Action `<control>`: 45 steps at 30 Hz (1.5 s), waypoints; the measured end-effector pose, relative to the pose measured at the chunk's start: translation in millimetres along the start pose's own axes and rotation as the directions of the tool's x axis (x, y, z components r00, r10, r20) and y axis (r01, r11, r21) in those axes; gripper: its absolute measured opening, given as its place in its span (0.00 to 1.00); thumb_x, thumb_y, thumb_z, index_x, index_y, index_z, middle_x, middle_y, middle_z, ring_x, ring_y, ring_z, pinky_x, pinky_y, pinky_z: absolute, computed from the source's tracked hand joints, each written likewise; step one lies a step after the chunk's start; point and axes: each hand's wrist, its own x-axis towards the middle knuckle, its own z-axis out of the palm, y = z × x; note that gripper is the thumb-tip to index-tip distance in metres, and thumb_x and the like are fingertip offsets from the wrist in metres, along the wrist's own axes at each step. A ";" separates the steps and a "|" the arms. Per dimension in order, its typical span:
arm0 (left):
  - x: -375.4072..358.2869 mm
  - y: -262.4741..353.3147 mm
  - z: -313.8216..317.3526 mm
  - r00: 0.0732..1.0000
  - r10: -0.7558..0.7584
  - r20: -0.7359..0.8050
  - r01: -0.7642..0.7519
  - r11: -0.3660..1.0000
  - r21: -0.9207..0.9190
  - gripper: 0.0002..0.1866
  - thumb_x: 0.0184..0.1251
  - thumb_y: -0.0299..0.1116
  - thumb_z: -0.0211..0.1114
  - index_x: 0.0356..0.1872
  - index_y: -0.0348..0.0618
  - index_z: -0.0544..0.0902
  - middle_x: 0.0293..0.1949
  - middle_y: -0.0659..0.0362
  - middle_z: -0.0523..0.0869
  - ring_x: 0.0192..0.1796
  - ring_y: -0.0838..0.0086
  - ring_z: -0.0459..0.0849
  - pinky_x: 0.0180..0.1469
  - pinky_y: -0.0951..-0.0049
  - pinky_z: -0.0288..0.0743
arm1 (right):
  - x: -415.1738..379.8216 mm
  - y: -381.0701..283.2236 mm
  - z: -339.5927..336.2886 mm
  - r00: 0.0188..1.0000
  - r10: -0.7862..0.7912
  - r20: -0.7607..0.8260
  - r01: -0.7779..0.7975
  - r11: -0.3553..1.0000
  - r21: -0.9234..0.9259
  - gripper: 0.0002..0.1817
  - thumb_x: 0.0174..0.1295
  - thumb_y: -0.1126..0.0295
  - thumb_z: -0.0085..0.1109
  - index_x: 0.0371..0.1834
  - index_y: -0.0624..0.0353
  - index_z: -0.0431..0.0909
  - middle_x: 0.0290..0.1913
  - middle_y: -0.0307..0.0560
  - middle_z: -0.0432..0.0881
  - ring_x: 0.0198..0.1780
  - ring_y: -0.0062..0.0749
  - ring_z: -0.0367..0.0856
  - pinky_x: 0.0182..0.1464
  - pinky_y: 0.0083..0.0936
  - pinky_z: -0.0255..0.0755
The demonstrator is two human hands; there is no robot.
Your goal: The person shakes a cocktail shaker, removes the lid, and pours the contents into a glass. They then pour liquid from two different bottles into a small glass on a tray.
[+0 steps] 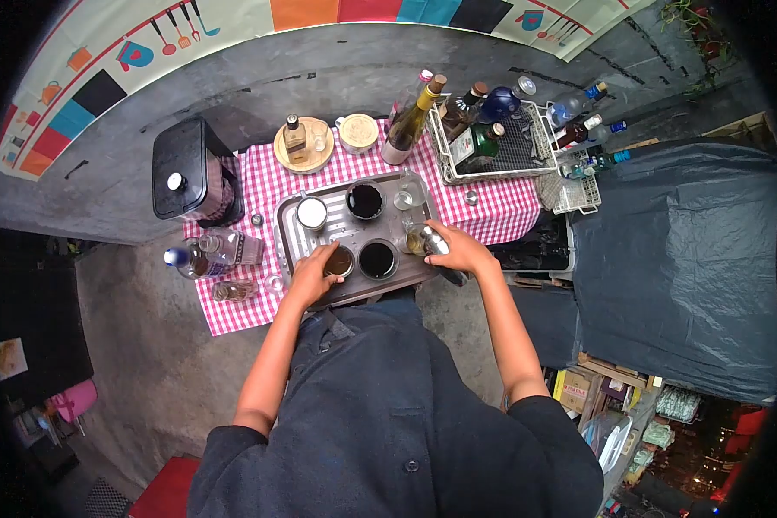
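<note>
A metal tray (341,231) lies on a red-checked cloth (263,186). My left hand (309,274) grips a small glass of brown liquid (339,262) at the tray's near edge. My right hand (459,250) holds a shiny metal cup (432,239), tilted beside a small glass (414,241) at the tray's right end. On the tray also stand two cups of dark liquid (365,201) (377,259), a cup of white liquid (312,212) and an empty glass (403,199).
A black appliance (184,168) stands at the left. Bottles (209,255) lie left of the tray. Behind it are a wooden board with a small bottle (300,144), a jar (358,133), a wine bottle (409,123) and a wire basket of bottles (492,138). A dark tarp (682,259) covers the right.
</note>
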 end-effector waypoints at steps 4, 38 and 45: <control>0.2 -1.6 0.8 1.000 -0.001 0.002 0.001 1.000 -0.005 0.43 0.49 0.30 0.78 0.70 0.45 0.69 0.63 0.49 0.77 0.65 0.52 0.76 0.65 0.58 0.71 | -0.8 -6.2 -3.4 1.000 0.020 0.020 -0.021 1.000 0.018 0.47 0.49 0.57 0.73 0.75 0.48 0.61 0.58 0.64 0.78 0.60 0.55 0.77 0.63 0.40 0.70; -0.8 -1.0 0.7 1.000 -0.017 0.023 0.016 1.000 0.022 0.43 0.51 0.30 0.76 0.72 0.46 0.67 0.63 0.49 0.77 0.65 0.52 0.76 0.66 0.58 0.69 | 2.8 -9.6 -4.2 0.999 0.032 0.024 -0.031 0.999 -0.032 0.45 0.48 0.57 0.74 0.72 0.45 0.63 0.59 0.62 0.79 0.61 0.56 0.77 0.63 0.41 0.71; 0.4 -6.6 4.5 1.000 -0.005 0.010 0.005 1.000 -0.002 0.43 0.51 0.31 0.77 0.71 0.45 0.67 0.63 0.48 0.77 0.65 0.52 0.75 0.66 0.58 0.69 | 3.4 -14.9 -8.6 0.996 0.050 0.074 -0.048 0.998 -0.039 0.48 0.49 0.55 0.73 0.75 0.49 0.61 0.60 0.65 0.77 0.61 0.56 0.76 0.64 0.40 0.69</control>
